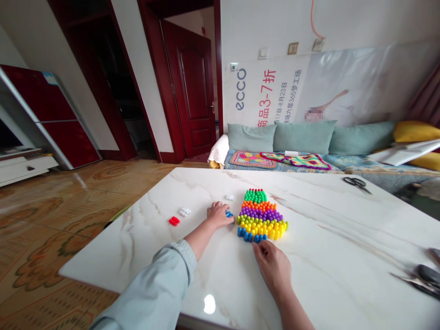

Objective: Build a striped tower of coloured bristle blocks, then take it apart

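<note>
Left hand (218, 214) reaches across a marble-patterned white table (144, 229), palm down and half open, its fingers over a few loose blue beads (229, 214); whether it grips one cannot be told. Right hand (273, 266) is loosely curled, thumb and forefinger drawn together at the near edge of the blue row (252, 235); anything pinched there is hidden. That row fronts a block of glossy beads (261, 213) in colored bands: yellow, olive green, purple, orange, green, then red at the far end. Left of the block lie white beads (184, 212) and red beads (174, 221). Black-handled scissors (357, 183) rest near the far edge, with a sofa (295, 161) beyond. As a judgement, right fingertips pressing too hard could push the blue row crooked or topple beads; a sideways sweep of the left hand could scatter the loose blue ones or knock the block's edge.
</note>
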A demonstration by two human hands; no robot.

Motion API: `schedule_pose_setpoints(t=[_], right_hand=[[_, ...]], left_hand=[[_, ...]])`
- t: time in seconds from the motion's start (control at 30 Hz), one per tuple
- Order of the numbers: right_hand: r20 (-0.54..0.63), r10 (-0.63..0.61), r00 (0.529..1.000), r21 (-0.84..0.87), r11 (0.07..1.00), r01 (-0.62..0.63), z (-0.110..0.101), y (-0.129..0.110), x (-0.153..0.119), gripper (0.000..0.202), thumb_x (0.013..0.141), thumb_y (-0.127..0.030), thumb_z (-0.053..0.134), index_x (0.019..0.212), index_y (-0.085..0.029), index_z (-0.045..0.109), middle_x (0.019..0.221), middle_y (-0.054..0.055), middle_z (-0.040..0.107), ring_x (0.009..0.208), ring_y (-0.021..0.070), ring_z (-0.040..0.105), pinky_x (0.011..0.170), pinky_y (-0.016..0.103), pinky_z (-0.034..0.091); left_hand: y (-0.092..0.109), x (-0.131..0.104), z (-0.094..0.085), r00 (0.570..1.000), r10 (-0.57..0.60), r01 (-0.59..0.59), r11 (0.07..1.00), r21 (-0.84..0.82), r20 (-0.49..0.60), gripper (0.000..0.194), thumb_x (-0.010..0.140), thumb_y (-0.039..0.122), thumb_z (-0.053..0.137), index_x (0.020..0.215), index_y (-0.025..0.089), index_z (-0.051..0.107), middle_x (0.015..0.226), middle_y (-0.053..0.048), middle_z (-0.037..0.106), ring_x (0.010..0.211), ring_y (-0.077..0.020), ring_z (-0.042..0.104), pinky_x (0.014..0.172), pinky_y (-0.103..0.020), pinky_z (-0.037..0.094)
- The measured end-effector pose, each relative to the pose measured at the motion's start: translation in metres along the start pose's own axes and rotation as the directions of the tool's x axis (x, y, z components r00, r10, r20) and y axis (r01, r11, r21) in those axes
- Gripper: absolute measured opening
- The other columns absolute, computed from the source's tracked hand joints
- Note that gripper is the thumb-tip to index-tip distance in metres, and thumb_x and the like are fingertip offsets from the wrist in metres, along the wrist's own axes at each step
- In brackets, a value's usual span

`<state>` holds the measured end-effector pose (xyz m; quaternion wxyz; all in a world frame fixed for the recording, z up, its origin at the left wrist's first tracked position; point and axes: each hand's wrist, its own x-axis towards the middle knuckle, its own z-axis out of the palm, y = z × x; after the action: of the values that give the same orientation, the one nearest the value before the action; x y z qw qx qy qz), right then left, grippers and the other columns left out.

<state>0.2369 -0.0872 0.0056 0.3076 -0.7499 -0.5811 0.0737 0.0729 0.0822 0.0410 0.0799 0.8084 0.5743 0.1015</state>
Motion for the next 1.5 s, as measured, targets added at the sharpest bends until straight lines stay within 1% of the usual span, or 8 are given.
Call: schedule_pose_setpoints(t=[0.2,0.4,0.63,0.77,0.9,1.1,1.27,1.5], right_hand=[[0.005,0.016,1.000,0.003,1.000,-0.016,-0.003,-0.002,0.000,0.036,0.088,-0.047,0.042,0.066,-0.022,0.056,0.067,-0.001,0.064,0.058,0.0133,0.055,0.050,0.023,0.026],[-0.013,-0.001,1.000,0.010,1.000,0.001,-0.003,-0.002,0.000,0.038,0.088,-0.047,0.041,0.066,-0.022,0.057,0.068,0.000,0.064,0.058,0.0133,0.056,0.050,0.023,0.026],[-0.011,-0.010,1.000,0.010,1.000,0.010,-0.004,-0.004,-0.001,0.037,0.088,-0.047,0.041,0.067,-0.022,0.059,0.071,0.000,0.065,0.060,0.0133,0.056,0.050,0.023,0.027],[-0.005,-0.028,1.000,0.005,1.000,0.028,-0.008,-0.007,-0.002,0.038,0.088,-0.047,0.041,0.068,-0.021,0.059,0.071,0.000,0.065,0.060,0.0136,0.056,0.052,0.023,0.028],[-0.004,-0.044,0.999,0.008,0.999,0.044,-0.009,-0.007,-0.004,0.036,0.088,-0.046,0.041,0.068,-0.022,0.059,0.071,0.000,0.065,0.060,0.0133,0.056,0.052,0.023,0.028],[-0.023,-0.063,0.998,0.019,0.998,0.064,-0.006,-0.005,-0.004,0.037,0.087,-0.047,0.042,0.067,-0.021,0.059,0.070,0.000,0.065,0.059,0.0131,0.055,0.051,0.023,0.027],[-0.018,-0.050,0.999,0.014,0.999,0.050,-0.006,-0.006,-0.004,0.034,0.087,-0.045,0.043,0.067,-0.022,0.059,0.069,-0.001,0.065,0.059,0.0131,0.056,0.052,0.023,0.027],[-0.047,-0.067,0.997,0.055,0.996,0.070,-0.005,-0.007,-0.004,0.034,0.088,-0.043,0.045,0.066,-0.021,0.059,0.068,0.000,0.064,0.059,0.0126,0.056,0.052,0.022,0.032]], left_hand=[[-0.004,-0.040,-0.003,0.987,0.154,-0.153,0.988,0.017,-0.053,0.040,0.072,0.038,0.061,0.112,0.034,0.061,0.125,-0.004,0.052,0.123,-0.0270,0.040,0.097,-0.041,0.038],[-0.003,-0.096,-0.004,0.920,0.363,-0.372,0.928,-0.035,-0.148,0.038,0.074,0.030,0.062,0.112,0.031,0.061,0.125,-0.005,0.053,0.125,-0.0279,0.039,0.103,-0.043,0.035],[-0.006,-0.135,0.002,0.896,0.404,-0.439,0.870,-0.224,-0.184,0.062,0.071,0.018,0.058,0.131,0.029,0.047,0.133,-0.005,0.049,0.124,-0.0246,0.043,0.109,-0.040,0.035],[-0.010,-0.137,0.011,0.913,0.339,-0.385,0.899,-0.206,-0.226,0.068,0.072,0.033,0.064,0.136,0.025,0.041,0.139,-0.009,0.044,0.128,-0.0273,0.040,0.110,-0.043,0.033],[-0.012,-0.125,0.010,0.934,0.283,-0.320,0.934,-0.160,-0.217,0.067,0.069,0.042,0.068,0.130,0.024,0.047,0.133,-0.010,0.050,0.124,-0.0289,0.043,0.109,-0.045,0.032],[-0.001,-0.105,0.008,0.960,0.203,-0.227,0.967,-0.116,-0.191,0.044,0.074,0.022,0.057,0.118,0.026,0.056,0.119,-0.006,0.056,0.113,-0.0251,0.050,0.101,-0.039,0.039],[0.015,-0.110,0.018,0.954,0.079,-0.099,0.994,-0.056,-0.288,0.031,0.078,0.019,0.051,0.108,0.025,0.058,0.108,-0.008,0.055,0.107,-0.0262,0.050,0.092,-0.039,0.042],[0.010,-0.122,0.016,0.947,0.082,-0.129,0.982,-0.135,-0.310,0.030,0.075,0.012,0.049,0.100,0.028,0.056,0.107,-0.004,0.053,0.095,-0.0197,0.057,0.077,-0.029,0.048]])
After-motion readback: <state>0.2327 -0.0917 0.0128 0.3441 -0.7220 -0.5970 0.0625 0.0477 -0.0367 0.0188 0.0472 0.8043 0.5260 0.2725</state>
